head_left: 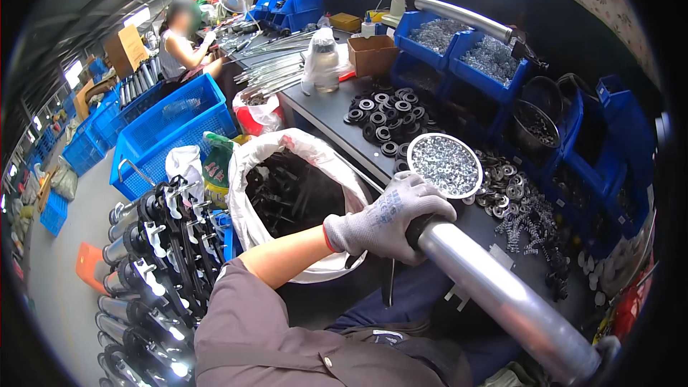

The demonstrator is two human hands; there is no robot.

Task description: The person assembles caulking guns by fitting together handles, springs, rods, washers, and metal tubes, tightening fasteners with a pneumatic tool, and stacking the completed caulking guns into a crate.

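Note:
My left hand (394,218), in a grey knit glove with a red cuff edge, is closed around the black-collared end of a shiny metal tube (502,290). The tube slants down to the lower right across my lap. At its far end a dim greyish patch (609,351) shows, probably my gloved right hand; its fingers cannot be made out. Just beyond my left hand stands a round white-rimmed bowl (479,180) of small metal nuts or washers. Beside my left forearm is a white woven sack (240,204) holding black parts.
Black rings (387,115) and loose metal washers (502,190) lie on the dark bench. Blue bins (494,72) of small hardware line its back, with another metal tube (462,18) above. Stacked tube assemblies (154,272) and a blue crate (172,132) stand left. A person (179,46) sits farther off.

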